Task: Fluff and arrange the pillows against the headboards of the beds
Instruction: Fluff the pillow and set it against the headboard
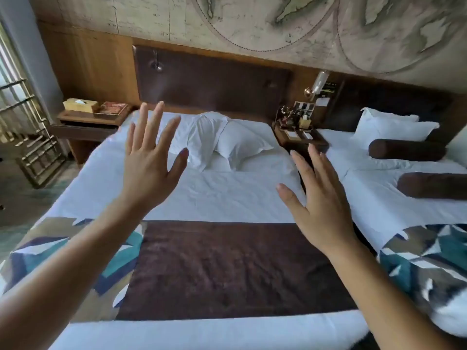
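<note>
Above the near bed [227, 198], at frame centre, both hands are raised with palms facing away. Left hand [149, 162]: fingers [158, 122] straight and spread wide, holding nothing, touching nothing. Right hand [321, 205]: fingers [316, 162] straight, close together, thumb apart, likewise empty. Two white pillows [222, 140] lie crumpled on the near bed at upper centre, just below the dark headboard [214, 84], slumped flat, not upright. At upper right, on the second bed [379, 198], pillows [389, 127] lean stacked against its headboard, with two brown bolsters [406, 150] lying in front. A brown runner [227, 269] crosses the near bed's foot.
</note>
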`<move>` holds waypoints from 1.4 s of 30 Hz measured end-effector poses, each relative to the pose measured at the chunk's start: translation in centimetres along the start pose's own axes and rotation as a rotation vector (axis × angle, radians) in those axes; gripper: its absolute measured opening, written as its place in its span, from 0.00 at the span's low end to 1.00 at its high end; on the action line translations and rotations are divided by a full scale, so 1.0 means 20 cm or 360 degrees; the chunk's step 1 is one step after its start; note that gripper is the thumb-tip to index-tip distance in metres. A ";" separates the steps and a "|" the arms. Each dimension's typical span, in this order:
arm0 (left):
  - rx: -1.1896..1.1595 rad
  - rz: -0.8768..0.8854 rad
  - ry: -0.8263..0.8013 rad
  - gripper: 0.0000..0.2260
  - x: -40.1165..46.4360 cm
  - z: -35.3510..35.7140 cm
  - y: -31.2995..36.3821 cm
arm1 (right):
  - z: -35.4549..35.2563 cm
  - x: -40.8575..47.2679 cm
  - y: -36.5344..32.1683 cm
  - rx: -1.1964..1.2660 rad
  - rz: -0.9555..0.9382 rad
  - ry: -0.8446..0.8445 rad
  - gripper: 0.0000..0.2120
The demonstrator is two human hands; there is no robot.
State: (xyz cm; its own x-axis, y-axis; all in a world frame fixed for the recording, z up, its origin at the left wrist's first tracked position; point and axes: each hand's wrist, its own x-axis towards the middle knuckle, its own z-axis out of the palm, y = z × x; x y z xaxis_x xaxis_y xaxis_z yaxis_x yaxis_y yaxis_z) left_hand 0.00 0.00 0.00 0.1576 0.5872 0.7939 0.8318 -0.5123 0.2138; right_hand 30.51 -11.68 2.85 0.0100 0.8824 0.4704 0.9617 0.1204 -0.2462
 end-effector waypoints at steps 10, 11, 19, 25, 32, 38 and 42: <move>-0.0303 0.0180 -0.0228 0.26 0.07 0.69 0.68 | -0.26 -0.29 0.71 -0.0152 0.0369 -0.0082 0.34; -0.0332 0.0187 -0.0258 0.26 0.08 0.76 0.74 | -0.27 -0.30 0.76 -0.0146 0.0391 -0.0087 0.34; -0.0455 0.0291 -0.0419 0.26 0.10 1.37 1.17 | -0.36 -0.36 1.30 -0.0400 0.0506 -0.0162 0.33; -0.0456 0.0070 -0.0506 0.26 0.16 1.69 1.48 | -0.40 -0.29 1.82 -0.0583 0.0634 -0.0250 0.33; -0.0527 0.0093 -0.0593 0.27 0.30 2.08 1.91 | -0.56 -0.28 2.35 -0.0557 0.0777 -0.0119 0.37; -0.0523 0.0192 -0.0601 0.27 0.41 2.31 2.36 | -0.68 -0.35 2.82 -0.0499 0.0755 -0.0043 0.35; -0.0491 0.0142 -0.0560 0.26 0.40 2.37 2.63 | -0.73 -0.39 3.15 -0.0441 0.0673 -0.0036 0.34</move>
State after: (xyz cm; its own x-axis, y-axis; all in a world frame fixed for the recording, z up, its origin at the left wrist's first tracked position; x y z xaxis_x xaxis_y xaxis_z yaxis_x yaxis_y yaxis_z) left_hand 70.29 7.46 -9.45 0.4360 0.6818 0.5874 0.6184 -0.7012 0.3548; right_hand 95.09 -17.54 -3.95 0.4113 0.8379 0.3589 0.9114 -0.3721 -0.1758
